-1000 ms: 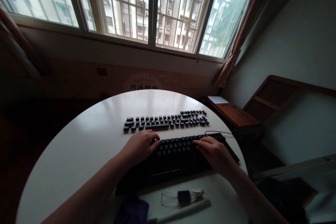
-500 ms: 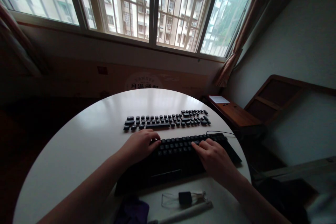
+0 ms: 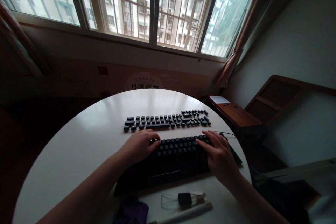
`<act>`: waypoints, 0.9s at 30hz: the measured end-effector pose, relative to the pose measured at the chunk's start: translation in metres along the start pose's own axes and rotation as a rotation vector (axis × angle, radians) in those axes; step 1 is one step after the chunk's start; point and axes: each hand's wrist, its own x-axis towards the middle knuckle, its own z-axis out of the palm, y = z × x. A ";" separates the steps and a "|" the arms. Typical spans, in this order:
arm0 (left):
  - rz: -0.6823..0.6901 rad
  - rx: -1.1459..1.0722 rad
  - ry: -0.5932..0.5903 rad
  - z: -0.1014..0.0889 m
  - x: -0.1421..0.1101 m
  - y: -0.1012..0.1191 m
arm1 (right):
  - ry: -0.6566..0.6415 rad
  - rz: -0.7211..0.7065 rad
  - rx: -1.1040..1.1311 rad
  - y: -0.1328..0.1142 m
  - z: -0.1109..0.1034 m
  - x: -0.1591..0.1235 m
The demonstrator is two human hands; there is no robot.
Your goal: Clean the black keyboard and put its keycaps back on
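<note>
A black keyboard lies in front of me, its upper rows fitted with keycaps and its lower part bare and dark. My left hand is curled around the keyboard's upper left edge, thumb and forefinger close together. Over the right part of the keys is my right hand, fingers apart, the index fingertip touching the keycaps at the right end of the rows. It holds nothing that I can see. Loose black keycaps stand in rows behind the keyboard, a long space bar among them.
On the white round table, nearer me, lie a wire keycap puller with a dark square handle, a pale brush-like stick and a purple cloth. A cable runs off the right edge. A wooden desk stands beyond.
My right hand first moved its index finger slightly left along the keys, then lifted and shifted right, its fingers spreading. My left hand stayed at the keyboard's edge.
</note>
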 end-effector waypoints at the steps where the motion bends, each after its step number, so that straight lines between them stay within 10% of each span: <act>1: -0.001 0.003 0.001 0.000 0.000 0.000 | 0.008 -0.010 0.018 0.000 -0.001 0.000; 16: 0.008 0.018 0.005 -0.001 -0.002 0.001 | -0.175 -0.083 0.078 0.002 -0.006 0.014; 20: 0.008 0.021 0.010 0.000 -0.002 -0.001 | -0.114 -0.069 0.101 0.029 0.006 0.067; 27: 0.001 0.000 0.006 -0.002 -0.004 -0.001 | -0.398 0.119 0.054 0.096 0.066 0.191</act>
